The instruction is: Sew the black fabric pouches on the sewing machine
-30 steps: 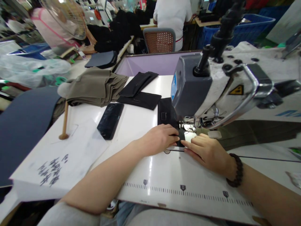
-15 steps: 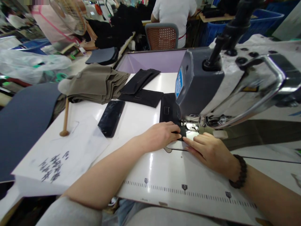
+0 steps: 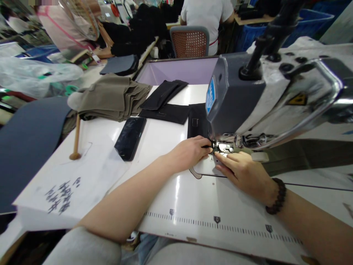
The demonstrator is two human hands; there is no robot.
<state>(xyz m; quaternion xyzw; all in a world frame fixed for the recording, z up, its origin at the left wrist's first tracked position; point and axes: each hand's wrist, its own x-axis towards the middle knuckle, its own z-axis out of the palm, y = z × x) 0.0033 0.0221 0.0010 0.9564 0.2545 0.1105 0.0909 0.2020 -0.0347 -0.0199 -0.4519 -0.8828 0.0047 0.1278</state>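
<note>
A black fabric piece point(image 3: 194, 127) with a small stitched square lies partly under the head of the sewing machine point(image 3: 237, 92). My left hand point(image 3: 193, 151) has its fingers bent together on the near end of this piece, just left of the presser foot point(image 3: 224, 147). My right hand point(image 3: 244, 173), a beaded bracelet at its wrist, lies with fingers stretched out. Its index fingertip touches the fabric's near edge in front of the foot. The needle's point is too small to make out. Two more black fabric pieces point(image 3: 168, 95) lie overlapped behind my left hand.
A black phone point(image 3: 130, 139) lies left of my forearm. Beyond it are a wooden-handled tool point(image 3: 76, 143), a paper with handwriting point(image 3: 91, 176) and stacked olive fabric point(image 3: 107, 97). Olive cloth point(image 3: 309, 154) extends right under the machine. A person in white point(image 3: 205, 14) sits ahead.
Both hands have moved slightly away from me, with the near end of the black fabric piece going in towards the presser foot. Less fabric shows in front of the foot.
</note>
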